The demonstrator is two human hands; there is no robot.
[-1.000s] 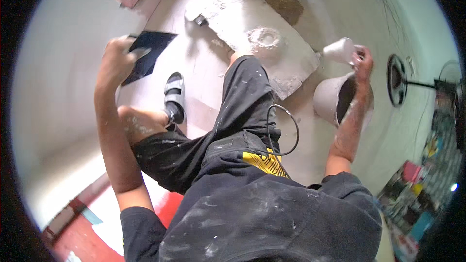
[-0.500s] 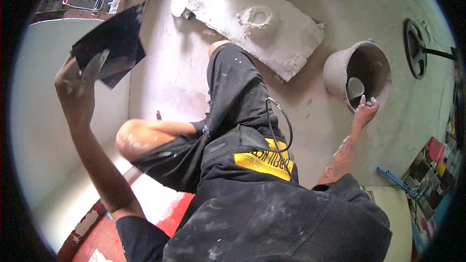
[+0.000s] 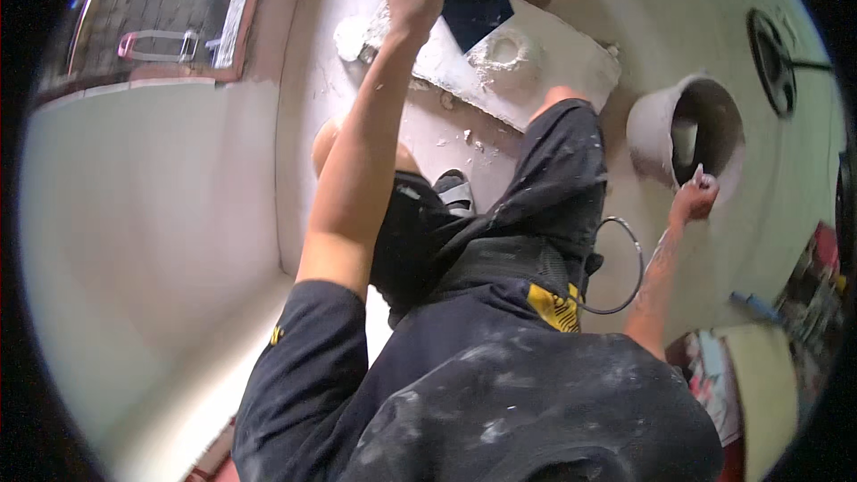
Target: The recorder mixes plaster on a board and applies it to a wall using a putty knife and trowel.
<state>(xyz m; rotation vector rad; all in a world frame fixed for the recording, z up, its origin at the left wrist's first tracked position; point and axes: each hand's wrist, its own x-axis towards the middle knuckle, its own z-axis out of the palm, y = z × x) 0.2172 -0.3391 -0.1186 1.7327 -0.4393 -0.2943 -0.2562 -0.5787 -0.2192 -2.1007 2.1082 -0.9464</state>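
Observation:
My left hand (image 3: pixel 418 2) is closed on a dark, thin, flat plate (image 3: pixel 473 0) with angular corners, which looks like more than one sheet. The plate hangs over a pale, powder-coated board (image 3: pixel 571 58) on the floor and hides part of it. A ring-shaped mound of white powder (image 3: pixel 502 55) lies on the board, beside the plate's lower corner. Off to the right, my right hand (image 3: pixel 694 198) grips the near rim of a grey bucket (image 3: pixel 652 134), fingers curled over the edge. Inside the bucket is a pale cup (image 3: pixel 685 141).
Behind the bucket, a dark round base with a pole (image 3: pixel 772 62) stands on the floor. Crumbs of plaster (image 3: pixel 473 138) lie near my sandaled foot (image 3: pixel 455 192). A pale wall (image 3: pixel 161 232) rises at left, and clutter (image 3: pixel 812 303) sits at the right edge.
My left hand has swung the dark plate from the far left to above the board. My legs and body have shifted. My right hand stays at the bucket's rim; the cup inside looks tilted differently.

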